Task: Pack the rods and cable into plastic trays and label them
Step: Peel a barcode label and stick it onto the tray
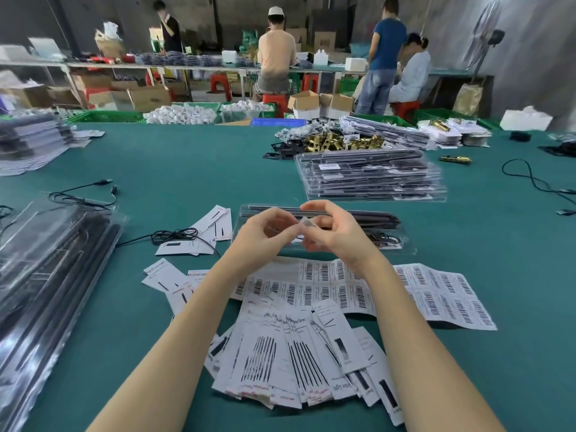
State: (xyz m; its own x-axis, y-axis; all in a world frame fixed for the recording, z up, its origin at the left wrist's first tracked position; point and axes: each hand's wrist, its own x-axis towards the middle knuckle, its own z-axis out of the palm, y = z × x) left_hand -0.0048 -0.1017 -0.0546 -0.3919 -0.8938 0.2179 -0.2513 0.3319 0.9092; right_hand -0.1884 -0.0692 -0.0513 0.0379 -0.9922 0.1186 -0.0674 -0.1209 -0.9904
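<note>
Pinched between the fingertips of both hands, a small label (307,225) is held just above the plastic tray (408,244). It is gripped by the left hand (265,233) from 9 o'clock and by the right hand (335,233) from 3 o'clock, with the fingers of each hand curled around its edges. Whether the label is already peeled from its backing cannot be told.

Under the hands, near the middle of the green table (187,169), the clear tray is placed. Black rods (367,217) are laid along its far side, and a coiled black cable (381,237) is seen in its right compartment.

At 6 o'clock from the tray, a sheet of barcode labels (442,294) is spread, and nearer to the person a heap of printed paper cards (290,360) is fanned out. At 9 o'clock, a loose black cable (174,236) is lying partly over some more cards (215,222). At 8 o'clock, a pile of bagged black rods (53,269) is stacked at the table edge.

At 1 o'clock, a stack of filled trays (371,176) is found, and behind it brass parts (336,141) are heaped. Far behind the table, several people (277,54) are seen at a long bench.
</note>
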